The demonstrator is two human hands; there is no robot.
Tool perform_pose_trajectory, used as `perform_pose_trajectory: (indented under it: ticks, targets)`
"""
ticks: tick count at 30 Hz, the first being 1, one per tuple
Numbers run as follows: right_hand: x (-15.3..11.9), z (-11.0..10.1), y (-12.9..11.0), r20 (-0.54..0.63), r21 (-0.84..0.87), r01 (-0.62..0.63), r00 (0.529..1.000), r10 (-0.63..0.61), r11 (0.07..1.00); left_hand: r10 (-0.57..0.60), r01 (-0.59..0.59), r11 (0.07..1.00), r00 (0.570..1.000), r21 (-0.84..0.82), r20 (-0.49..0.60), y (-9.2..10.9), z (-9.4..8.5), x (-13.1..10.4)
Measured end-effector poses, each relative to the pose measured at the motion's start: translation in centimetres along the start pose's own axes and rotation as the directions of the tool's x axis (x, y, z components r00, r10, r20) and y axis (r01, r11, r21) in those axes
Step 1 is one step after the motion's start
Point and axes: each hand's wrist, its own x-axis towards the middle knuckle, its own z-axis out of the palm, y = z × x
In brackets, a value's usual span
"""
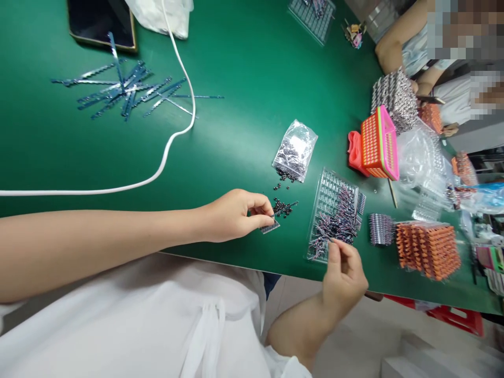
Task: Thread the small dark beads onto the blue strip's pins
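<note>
My left hand [246, 215] pinches a thin dark strip [285, 209] over a small pile of dark beads [282, 206]; a small grey piece [270, 227] lies just beneath its fingers. Above the pile, a clear bag of dark beads [295, 149] lies on the green table, with loose beads at its mouth. My right hand [343, 265] is closed, thumb and finger together, at the lower edge of a clear tray [328, 191]. Many thin dark-and-pink sticks [340, 218] are heaped in that tray. What the right fingertips hold is too small to name.
Blue strips [126, 89], a phone [103, 23] and a white cable [167, 147] occupy the left. Further right are a stacked orange bundle [427, 249], an orange-pink basket [380, 144] and plastic bags. Other people sit at upper right. The near table edge [299, 276] runs below my hands.
</note>
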Motion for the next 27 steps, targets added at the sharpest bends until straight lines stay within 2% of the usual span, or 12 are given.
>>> perform_pose_trajectory:
  ticks: [2,6,10,13,16,18,22,27]
  targets:
    - [1.4,-0.9,1.5,0.037,-0.158,0.063,0.998,-0.058,0.986,-0.015,0.015,1.000,0.999,-0.020,-0.035,0.0,-0.1,0.1]
    - [2.4,-1.1,3.8,0.102,-0.319,0.156,0.986,-0.130,0.935,-0.028,0.022,0.997,0.996,-0.072,-0.079,-0.2,-0.1,0.3]
    - [1.3,-0.2,3.4,0.079,-0.405,0.199,0.980,-0.183,0.892,-0.042,0.026,0.990,0.992,-0.138,-0.115,-0.3,-0.1,0.5]
    - [0.0,1.2,1.6,0.087,-0.325,0.264,0.965,-0.249,0.908,-0.050,0.027,0.983,0.990,-0.179,-0.129,-0.3,0.0,0.5]
    - [-0.9,3.3,0.0,0.239,-0.156,0.347,0.922,-0.305,0.925,-0.062,0.035,0.981,0.988,-0.189,-0.143,-0.3,0.1,0.5]
    - [-1.1,4.7,-0.6,0.313,-0.102,0.358,0.897,-0.311,0.928,-0.064,0.036,0.981,0.987,-0.189,-0.147,-0.4,0.1,0.5]
    - [-1.0,6.4,-1.3,0.358,-0.063,0.360,0.879,-0.316,0.931,-0.061,0.033,0.981,0.988,-0.192,-0.142,-0.4,0.0,0.6]
    - [-1.2,7.1,-1.5,0.383,-0.065,0.462,0.830,-0.405,0.885,-0.046,0.025,0.986,0.991,-0.164,-0.124,-0.3,-0.1,0.5]
